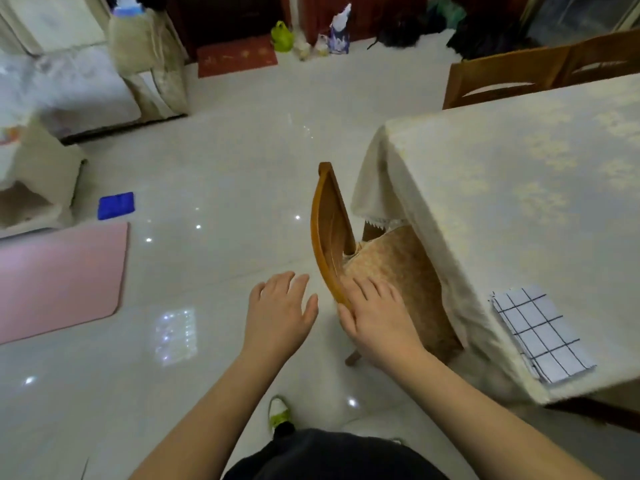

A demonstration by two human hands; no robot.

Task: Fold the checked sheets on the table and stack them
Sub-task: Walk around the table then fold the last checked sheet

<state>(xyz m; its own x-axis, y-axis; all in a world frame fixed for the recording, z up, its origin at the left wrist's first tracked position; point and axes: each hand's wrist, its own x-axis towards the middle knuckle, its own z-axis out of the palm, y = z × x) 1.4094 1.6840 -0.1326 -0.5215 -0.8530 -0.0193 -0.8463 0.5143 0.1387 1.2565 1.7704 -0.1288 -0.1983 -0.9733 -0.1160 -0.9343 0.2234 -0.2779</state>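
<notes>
A person stands over a tiled floor. The left hand [280, 310] hangs in the air, fingers released. The right hand [375, 315] rests flat on a wooden chair [327, 233], fingers straight, grasping nothing. One stack of folded checked sheets [540, 336] overhangs the counter [519, 188] edge; a nudge could likely tip it off. Two more chairs stand behind.

Indoor lighting is moderate and cool, with small overhead lamps mirrored as bright specks and one pale glare patch on the glossy floor [214, 174]. Wide-angle distortion bows lines toward the frame edges. Detail is soft throughout, blurrier at the far left, and shadows are faint.
</notes>
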